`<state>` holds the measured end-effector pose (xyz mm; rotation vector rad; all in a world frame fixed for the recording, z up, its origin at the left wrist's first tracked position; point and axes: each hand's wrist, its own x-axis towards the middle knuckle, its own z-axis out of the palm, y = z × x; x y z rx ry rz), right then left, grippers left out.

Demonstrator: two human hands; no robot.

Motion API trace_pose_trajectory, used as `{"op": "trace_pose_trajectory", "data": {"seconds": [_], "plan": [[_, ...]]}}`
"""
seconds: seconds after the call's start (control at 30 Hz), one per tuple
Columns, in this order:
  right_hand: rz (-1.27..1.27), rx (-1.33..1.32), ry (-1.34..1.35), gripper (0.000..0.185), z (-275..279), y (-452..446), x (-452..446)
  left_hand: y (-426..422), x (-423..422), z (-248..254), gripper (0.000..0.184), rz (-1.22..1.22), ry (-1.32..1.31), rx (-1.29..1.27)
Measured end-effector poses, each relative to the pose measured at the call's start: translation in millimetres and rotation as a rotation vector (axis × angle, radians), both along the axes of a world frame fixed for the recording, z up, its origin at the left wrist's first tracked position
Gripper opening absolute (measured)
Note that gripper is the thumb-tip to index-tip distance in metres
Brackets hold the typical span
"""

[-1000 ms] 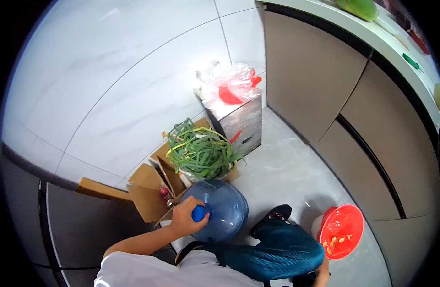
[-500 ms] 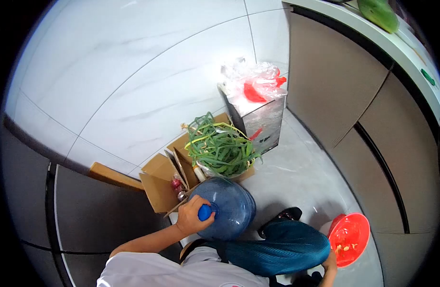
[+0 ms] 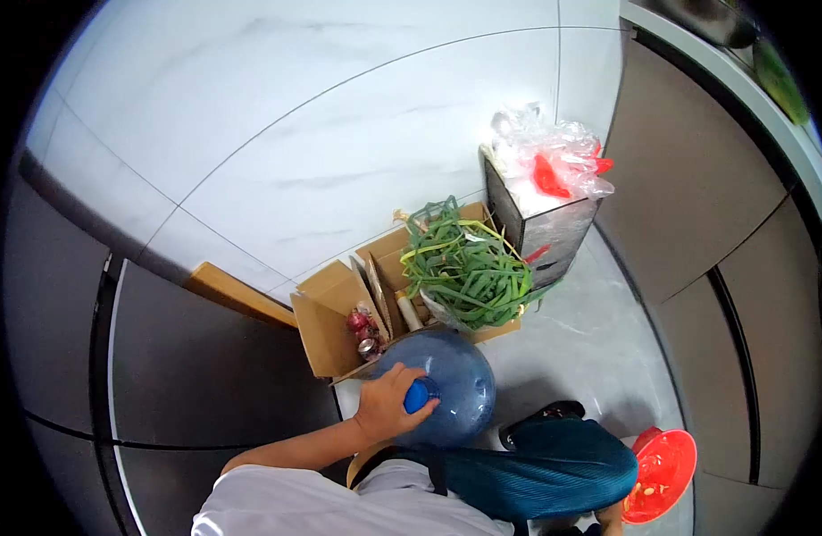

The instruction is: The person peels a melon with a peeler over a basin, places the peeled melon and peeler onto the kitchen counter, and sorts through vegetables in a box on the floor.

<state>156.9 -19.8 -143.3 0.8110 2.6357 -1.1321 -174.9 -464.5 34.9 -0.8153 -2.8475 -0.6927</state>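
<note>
My left hand [image 3: 393, 406] is closed round the neck of a large clear-blue water jug [image 3: 460, 389], just below its blue cap [image 3: 418, 396]. The jug stands on the floor against the front of a cardboard box. At the lower right, my right hand [image 3: 611, 515] hangs beside my knee, close to a red bin [image 3: 674, 464] with pale scraps inside. The knee and the frame's edge hide most of its fingers, so I cannot tell whether it grips the bin.
Cardboard boxes [image 3: 326, 308] hold red onions [image 3: 362, 323] and a heap of green onions [image 3: 469, 268]. Behind them stands a box topped with plastic bags [image 3: 549, 156]. Grey cabinets [image 3: 696, 152] flank the floor. A green vegetable [image 3: 777, 80] lies on the counter.
The view has shifted, so the boxes and jug appear farther right. My left hand stays on the jug's neck. My right hand and the bin show slightly lower in view.
</note>
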Motion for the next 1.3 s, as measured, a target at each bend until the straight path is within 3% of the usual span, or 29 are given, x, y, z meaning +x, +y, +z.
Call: {"op": "trace_pose_trajectory", "data": {"seconds": [0.13,0.2,0.33,0.4,0.57,0.63,0.73,0.77,0.9,1.3], "plan": [[0.04,0.012,-0.131,0.039,0,-41,-8,-3,5,15,0.056,0.025,-0.064,0.163],[0.058,0.013,-0.187,0.039,-3,-54,-4,-28,17,-1,0.054,0.157,-0.239,0.452],[0.072,0.009,-0.271,0.04,-10,-74,3,-95,66,-67,0.041,0.348,-0.478,0.437],[0.068,0.007,-0.295,0.04,-14,-81,5,-113,93,-88,0.04,0.558,-0.76,-0.015],[0.072,0.006,-0.332,0.04,-17,-87,9,-156,113,-190,0.047,0.446,-0.971,-0.289],[0.076,0.004,-0.335,0.041,-17,-88,10,-147,102,-191,0.051,0.472,-1.048,-0.412],[0.068,-0.003,-0.325,0.041,-24,-88,11,-138,94,-178,0.052,0.483,-1.006,-0.46],[0.057,-0.007,-0.324,0.041,-26,-89,14,-154,98,-200,0.053,0.434,-1.031,-0.563],[0.015,-0.015,-0.298,0.041,-29,-88,24,-157,94,-208,0.053,0.375,-1.044,-0.621],[-0.13,-0.028,-0.207,0.043,-71,-21,30,-60,27,-225,0.052,0.338,-0.958,-0.813]]}}
